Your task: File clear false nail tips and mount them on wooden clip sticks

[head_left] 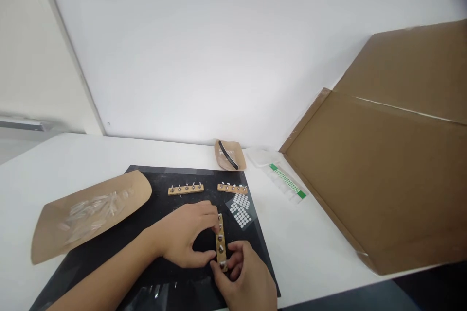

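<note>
A narrow tan strip with a row of metal studs [220, 240] lies lengthwise on the black mat [189, 282]. My left hand [188, 233] holds its left side, with fingertips at the far end and thumb near the middle. At the near end, my right hand [248, 272] has its thumb and curled fingers on either side of the strip, around a stud topped with a small whitish piece. Two similar studded strips, one on the left [186, 189] and one on the right [232, 188], rest farther back. Beside the right one lies a clear sheet of white dots [241, 210].
Left is a brown paper tray [51, 218] of clear, elongated plastic pieces. A smaller brown tray [239, 155] behind the mat holds a black curved file [228, 155]. A plastic packet with a green label [287, 181] lies right, near a large cardboard box [394, 180].
</note>
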The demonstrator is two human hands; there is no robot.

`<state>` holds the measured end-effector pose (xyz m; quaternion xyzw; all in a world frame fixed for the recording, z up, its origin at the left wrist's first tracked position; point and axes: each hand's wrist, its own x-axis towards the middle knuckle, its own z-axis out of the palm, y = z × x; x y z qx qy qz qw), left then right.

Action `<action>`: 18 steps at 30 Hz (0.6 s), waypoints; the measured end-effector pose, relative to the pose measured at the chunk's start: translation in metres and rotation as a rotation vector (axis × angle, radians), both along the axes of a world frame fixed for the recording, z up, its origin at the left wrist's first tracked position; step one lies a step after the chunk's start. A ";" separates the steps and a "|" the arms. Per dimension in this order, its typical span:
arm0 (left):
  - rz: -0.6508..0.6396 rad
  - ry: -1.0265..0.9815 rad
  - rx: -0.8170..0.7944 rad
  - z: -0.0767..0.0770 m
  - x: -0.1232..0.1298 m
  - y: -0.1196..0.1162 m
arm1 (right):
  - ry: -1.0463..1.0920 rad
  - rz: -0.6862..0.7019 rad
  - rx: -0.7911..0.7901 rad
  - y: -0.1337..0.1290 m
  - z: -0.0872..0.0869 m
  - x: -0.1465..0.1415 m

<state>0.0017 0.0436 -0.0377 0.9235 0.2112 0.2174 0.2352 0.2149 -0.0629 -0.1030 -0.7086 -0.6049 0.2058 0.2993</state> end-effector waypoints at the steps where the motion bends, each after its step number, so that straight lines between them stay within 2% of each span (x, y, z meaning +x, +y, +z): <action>1: 0.002 0.002 -0.009 -0.001 0.000 0.000 | 0.009 -0.012 -0.013 -0.001 0.001 -0.004; 5: 0.017 0.021 -0.032 -0.003 0.002 0.000 | 0.142 0.038 -0.049 -0.006 0.000 -0.018; 9: 0.022 0.040 -0.029 -0.007 0.003 0.002 | 0.296 0.164 -0.053 -0.009 -0.005 -0.018; 11: 0.023 0.054 -0.032 -0.009 0.004 0.003 | 0.342 0.254 -0.122 -0.006 -0.002 -0.013; 14: 0.043 0.090 -0.049 -0.009 0.005 0.003 | 0.352 0.423 -0.272 0.001 0.012 -0.001; 18: 0.139 0.146 -0.088 -0.005 0.006 -0.001 | 0.069 0.509 -0.180 0.015 0.051 0.015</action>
